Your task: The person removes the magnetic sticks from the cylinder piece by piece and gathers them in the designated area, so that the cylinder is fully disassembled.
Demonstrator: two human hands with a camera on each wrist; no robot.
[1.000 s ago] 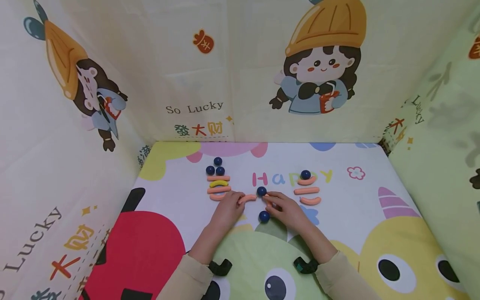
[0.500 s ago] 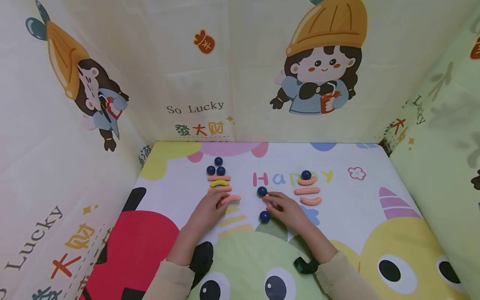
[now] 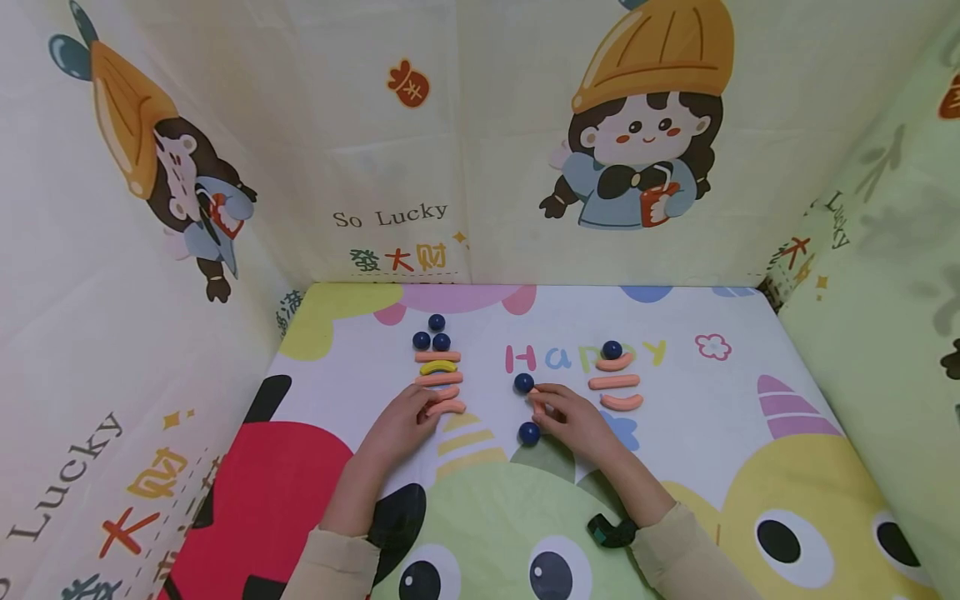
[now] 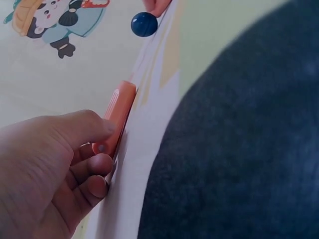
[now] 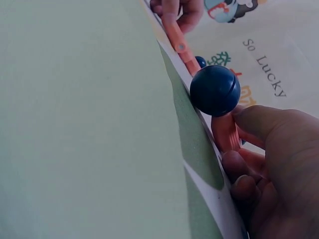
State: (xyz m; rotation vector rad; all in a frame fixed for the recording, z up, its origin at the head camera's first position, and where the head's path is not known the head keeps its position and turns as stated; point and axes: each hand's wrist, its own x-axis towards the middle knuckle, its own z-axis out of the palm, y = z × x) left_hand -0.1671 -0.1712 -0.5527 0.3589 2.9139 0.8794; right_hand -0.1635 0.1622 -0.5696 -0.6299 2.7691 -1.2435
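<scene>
My left hand [image 3: 399,423] pinches a curved orange magnetic rod [image 3: 449,407] between thumb and fingers, low over the table at the near end of the left row. A silver dot shows on this rod [image 4: 118,114] in the left wrist view. Just beyond it lies another curved orange rod [image 3: 447,392], partly covered by the fingers. My right hand [image 3: 573,421] holds a short curved orange rod [image 5: 226,133] at mid-table. One dark blue ball [image 3: 523,383] sits at its far end, and a second blue ball [image 3: 528,433] at its near end.
Beyond the left hand are a yellow curved rod [image 3: 438,367], straight orange rods [image 3: 437,357] and three blue balls [image 3: 437,322]. To the right, three orange rods [image 3: 614,382] lie below a blue ball [image 3: 612,350]. Printed cloth walls [image 3: 495,167] enclose the table.
My left hand has moved left, away from the blue balls at mid-table, bringing the curved orange rod to the near end of the left row. The right hand has stayed in place.
</scene>
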